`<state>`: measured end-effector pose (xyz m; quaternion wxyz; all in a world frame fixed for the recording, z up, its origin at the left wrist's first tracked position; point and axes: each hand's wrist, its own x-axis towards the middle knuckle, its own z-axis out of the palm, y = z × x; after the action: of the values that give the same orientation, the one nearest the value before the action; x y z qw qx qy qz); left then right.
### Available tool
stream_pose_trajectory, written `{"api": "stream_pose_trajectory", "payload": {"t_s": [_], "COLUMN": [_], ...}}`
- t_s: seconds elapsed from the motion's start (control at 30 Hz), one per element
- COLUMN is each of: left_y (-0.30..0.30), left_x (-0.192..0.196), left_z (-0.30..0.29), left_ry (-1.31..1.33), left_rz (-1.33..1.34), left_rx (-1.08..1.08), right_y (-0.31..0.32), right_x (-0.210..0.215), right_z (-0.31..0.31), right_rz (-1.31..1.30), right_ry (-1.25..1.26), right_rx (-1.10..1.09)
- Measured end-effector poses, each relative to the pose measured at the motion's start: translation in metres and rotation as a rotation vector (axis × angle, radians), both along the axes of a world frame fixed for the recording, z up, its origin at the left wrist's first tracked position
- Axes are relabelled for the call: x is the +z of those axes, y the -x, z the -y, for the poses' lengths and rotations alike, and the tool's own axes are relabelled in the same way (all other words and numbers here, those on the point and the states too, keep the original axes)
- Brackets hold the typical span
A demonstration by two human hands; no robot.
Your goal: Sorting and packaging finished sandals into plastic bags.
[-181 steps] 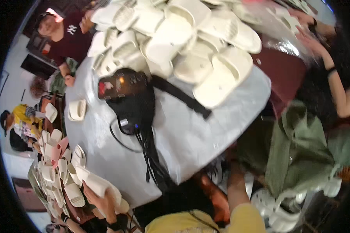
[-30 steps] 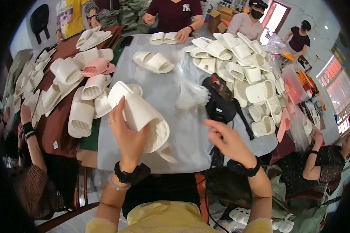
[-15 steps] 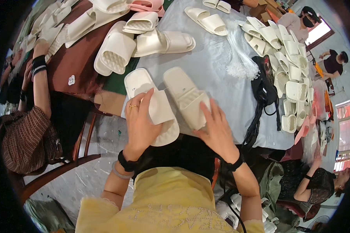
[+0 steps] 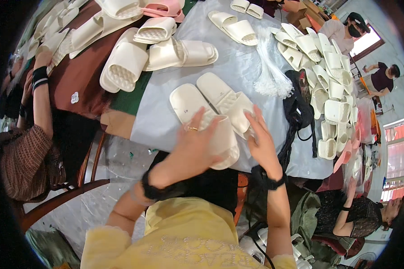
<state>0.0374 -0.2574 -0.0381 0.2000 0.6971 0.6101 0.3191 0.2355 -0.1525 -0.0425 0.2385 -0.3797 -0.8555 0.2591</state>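
Note:
Two off-white slide slippers lie side by side at the near edge of the covered table, toes toward me. My left hand [image 4: 195,145], blurred, grips the left slipper [image 4: 187,104] across the side of its strap, with thumb and fingers spread over it. Against the outer side of the right slipper [image 4: 213,89] is my right hand [image 4: 263,145], its fingers stretched out and apart, fingertips touching the strap. The slippers' inner edges meet. My left fingers hide part of the left strap.
More off-white slippers [image 4: 182,53] and a pink slipper [image 4: 164,8] are piled at the far left. A bundle of clear plastic strands [image 4: 274,74], a black strappy item [image 4: 298,105] and a slipper heap [image 4: 336,89] stand right. Co-workers [image 4: 29,152] sit on both sides.
The two slippers have shifted right and come together, their gap closed. Both my hands have moved right with them, and the right hand's fingers now point more upward.

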Motion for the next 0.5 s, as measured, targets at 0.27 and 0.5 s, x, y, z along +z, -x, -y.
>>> {"api": "stream_pose_trajectory", "payload": {"t_s": [0.27, 0.5], "left_y": [0.051, 0.024], "left_x": [-0.001, -0.054], "left_z": [-0.109, -0.14], "left_ry": [0.062, -0.021], "left_rz": [-0.231, -0.102], "left_rx": [-0.48, -0.674], "right_y": [-0.055, -0.079], "right_x": [0.03, 0.052], "right_z": [0.079, 0.058], "right_rz": [-0.028, -0.076], "right_ry": [0.547, 0.575], "right_rx": [-0.109, -0.124]}}
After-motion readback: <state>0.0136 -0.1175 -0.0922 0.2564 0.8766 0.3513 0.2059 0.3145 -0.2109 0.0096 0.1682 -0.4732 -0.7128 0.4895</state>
